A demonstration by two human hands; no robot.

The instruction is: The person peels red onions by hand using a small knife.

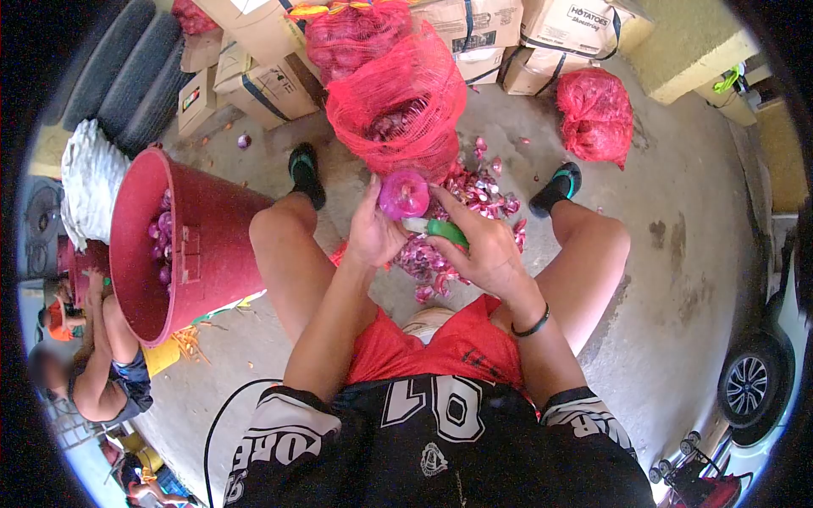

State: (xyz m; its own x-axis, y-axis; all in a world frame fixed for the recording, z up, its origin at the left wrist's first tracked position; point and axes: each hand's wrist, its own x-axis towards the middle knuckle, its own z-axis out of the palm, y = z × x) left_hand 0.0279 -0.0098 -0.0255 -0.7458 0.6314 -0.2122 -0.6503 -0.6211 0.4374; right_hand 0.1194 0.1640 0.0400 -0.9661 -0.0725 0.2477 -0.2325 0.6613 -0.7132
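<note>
A purple-red onion (404,196) is held up between my knees, with the fingers of my left hand (373,225) closed around its left side. My right hand (484,245) grips the green handle of a small knife (447,232). The knife's short pale blade points left, just under the onion, and my right index finger reaches to the onion's right side. Below my hands, a heap of onion skins (487,199) covers the floor. An open red mesh sack (398,106) with onions stands right behind the onion.
To my left stands a big red tub (216,254) with peeled onions inside. Cardboard boxes (474,24) line the back beside tires (127,72). Another red mesh sack (594,117) lies at the right. A person (106,364) sits at far left; a car wheel (749,388) shows at right.
</note>
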